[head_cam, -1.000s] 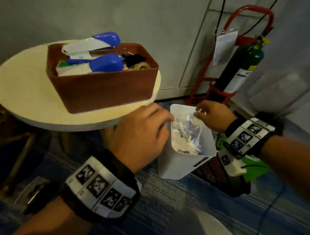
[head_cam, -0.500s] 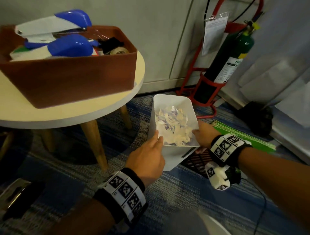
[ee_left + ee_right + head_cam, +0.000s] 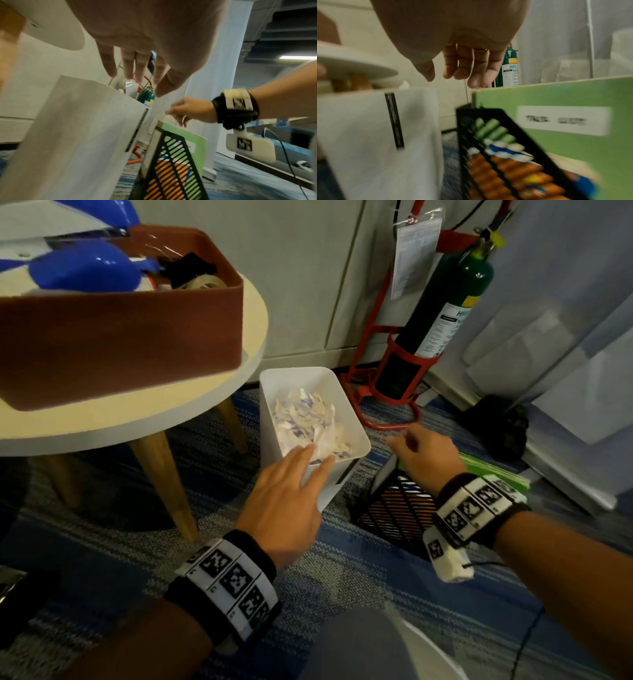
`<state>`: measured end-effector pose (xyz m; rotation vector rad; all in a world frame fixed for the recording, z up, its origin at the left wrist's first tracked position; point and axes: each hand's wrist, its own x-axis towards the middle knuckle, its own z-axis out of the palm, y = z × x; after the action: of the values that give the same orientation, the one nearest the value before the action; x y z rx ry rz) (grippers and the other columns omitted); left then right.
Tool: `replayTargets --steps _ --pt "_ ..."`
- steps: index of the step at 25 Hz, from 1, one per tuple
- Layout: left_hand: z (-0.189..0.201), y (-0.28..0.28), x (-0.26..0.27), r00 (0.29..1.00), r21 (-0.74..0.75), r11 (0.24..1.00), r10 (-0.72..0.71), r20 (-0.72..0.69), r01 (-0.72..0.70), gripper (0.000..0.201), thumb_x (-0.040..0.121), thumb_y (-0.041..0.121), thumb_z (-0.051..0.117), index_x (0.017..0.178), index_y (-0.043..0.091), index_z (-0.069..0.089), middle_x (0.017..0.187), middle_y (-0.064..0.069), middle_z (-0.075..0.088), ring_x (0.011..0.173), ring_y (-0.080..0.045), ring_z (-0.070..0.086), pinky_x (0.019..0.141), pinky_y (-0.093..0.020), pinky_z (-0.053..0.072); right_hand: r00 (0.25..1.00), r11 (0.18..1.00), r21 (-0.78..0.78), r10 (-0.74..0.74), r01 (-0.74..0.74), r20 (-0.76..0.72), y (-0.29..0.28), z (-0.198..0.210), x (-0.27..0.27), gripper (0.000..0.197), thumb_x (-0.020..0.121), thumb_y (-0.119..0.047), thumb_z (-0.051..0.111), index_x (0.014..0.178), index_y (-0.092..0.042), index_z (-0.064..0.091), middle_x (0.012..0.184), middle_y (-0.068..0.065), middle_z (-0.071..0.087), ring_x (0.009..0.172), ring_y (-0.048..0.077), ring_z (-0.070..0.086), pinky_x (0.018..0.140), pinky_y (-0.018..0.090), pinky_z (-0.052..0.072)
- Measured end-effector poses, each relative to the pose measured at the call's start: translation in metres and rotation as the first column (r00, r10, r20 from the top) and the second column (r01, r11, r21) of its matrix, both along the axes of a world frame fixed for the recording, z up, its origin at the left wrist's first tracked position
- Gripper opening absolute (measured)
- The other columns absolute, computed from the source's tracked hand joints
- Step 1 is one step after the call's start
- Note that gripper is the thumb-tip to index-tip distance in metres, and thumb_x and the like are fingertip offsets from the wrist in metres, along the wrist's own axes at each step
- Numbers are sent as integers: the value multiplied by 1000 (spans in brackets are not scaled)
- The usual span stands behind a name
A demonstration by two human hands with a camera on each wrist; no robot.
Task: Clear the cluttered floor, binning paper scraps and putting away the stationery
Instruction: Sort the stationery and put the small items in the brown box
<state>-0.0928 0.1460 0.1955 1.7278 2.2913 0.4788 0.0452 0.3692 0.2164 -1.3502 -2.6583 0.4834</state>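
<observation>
Two hands loose and empty over white bin (image 3: pixel 330 487) of paper scraps (image 3: pixel 310 424), centre frame.
Left hand (image 3: pixel 286 498) has fingers straight and spread just above the bin's near rim; contact cannot be told, nothing grasped. Right hand (image 3: pixel 426 453) hangs to the right of the bin, fingers relaxed, holding nothing, above a black mesh file rack (image 3: pixel 394 511) with a green folder (image 3: pixel 187 136) and orange files inside. Bin stands on the blue striped carpet (image 3: pixel 342 570), its side bearing a dark strip, just left of the rack. Upper left: round table (image 3: pixel 144 405) carrying a brown box (image 3: pixel 130 337) with blue staplers (image 3: pixel 85 270) and a tape roll (image 3: pixel 205 282). Upper right: green fire extinguisher (image 3: pixel 448 299) in a red stand (image 3: pixel 373 337) by the wall.
</observation>
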Motion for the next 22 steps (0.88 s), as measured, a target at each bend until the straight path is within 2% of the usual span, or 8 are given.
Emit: replayTargets --steps 2,4,8,11,13,15,18,22 --pt "7 9 15 990 51 990 -135 42 133 57 94 25 45 148 28 26 154 1 24 143 -18 19 113 -38 26 984 999 46 17 -26 178 -2 -12 43 34 88 -56 53 81 -22 52 76 -5 59 71 18 56 60 29 41" --pt "8 20 30 973 33 980 -198 122 196 50 95 22 44 144 30 34 147 9 35 135 -13 30 108 -35 32 957 995 71 42 -65 287 2 -33 71 35 87 -54 57 99 -21 54 92 -2 59 82 21 58 67 29 44" --pt "1 37 47 960 -45 972 -221 170 232 47 96 22 41 142 33 38 142 12 44 130 -11 37 102 -34 38 982 991 132 -38 14 185 20 -47 75 35 85 -41 64 106 -20 44 99 -1 54 84 24 56 69 33 47" --pt "5 38 50 961 -30 975 -213 177 222 45 96 23 42 139 34 40 138 12 47 127 -10 40 99 -33 41 943 997 77 -36 11 332 32 -55 66 30 85 -36 66 109 -20 55 105 3 60 92 28 59 77 40 53" --pt "13 31 46 962 -2 977 -212 173 215 42 97 23 42 138 34 43 136 12 49 125 -11 42 98 -33 41 916 998 50 1 -23 400 32 -62 62 21 88 -34 61 103 -20 62 98 7 65 87 30 61 74 39 54" --pt "24 20 36 964 50 981 -192 185 185 41 97 21 43 136 33 47 134 10 52 123 -12 45 97 -34 42 921 996 79 8 -42 390 28 -63 64 18 90 -33 58 99 -19 63 90 8 66 83 30 62 69 36 52" --pt "44 2 18 961 110 982 -177 213 156 37 97 21 44 132 30 52 126 8 60 114 -12 53 93 -36 46 939 990 135 -3 -46 343 20 -45 69 16 91 -30 58 99 -18 64 89 10 66 84 30 62 67 32 48" --pt "64 -17 -3 969 165 978 -159 191 128 36 98 23 44 132 31 51 120 9 62 107 -12 56 88 -36 48 953 983 172 2 -57 302 5 16 54 16 91 -27 59 104 -21 66 94 9 67 88 31 63 70 32 47"
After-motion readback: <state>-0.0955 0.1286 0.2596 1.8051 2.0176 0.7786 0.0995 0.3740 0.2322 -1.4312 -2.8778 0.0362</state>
